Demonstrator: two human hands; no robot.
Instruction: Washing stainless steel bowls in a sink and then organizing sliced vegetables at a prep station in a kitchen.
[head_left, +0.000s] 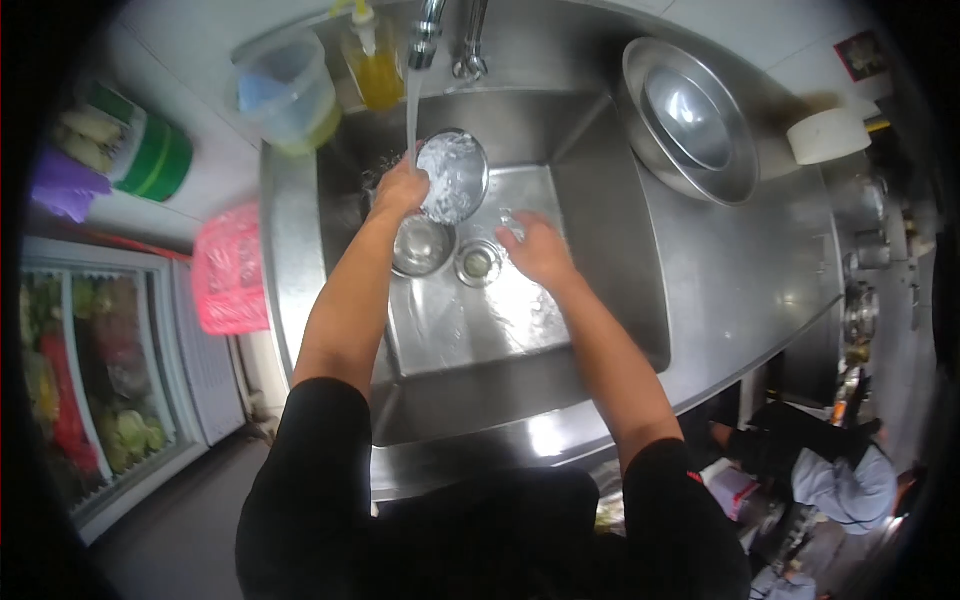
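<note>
My left hand (405, 186) grips the left rim of a round metal bowl (457, 176), tilted under the tap. Water (413, 109) streams from the chrome faucet (423, 49) onto the hand and bowl edge and splashes to the left. White foam or churned water covers part of the bowl's inside. Below it, a second metal bowl (421, 246) rests on the sink floor, beside the drain (478, 262). My right hand (536, 247) hovers over the stainless steel sink (607, 247), right of the drain, fingers apart and holding nothing.
Nested metal basins (739, 169) sit on the counter at right. A clear plastic tub (289, 94) and a pump bottle of yellow liquid (375, 71) stand behind the sink. A pink plastic bag (231, 270) hangs at left near a glass-fronted fridge (112, 360). Another person (847, 480) is at lower right.
</note>
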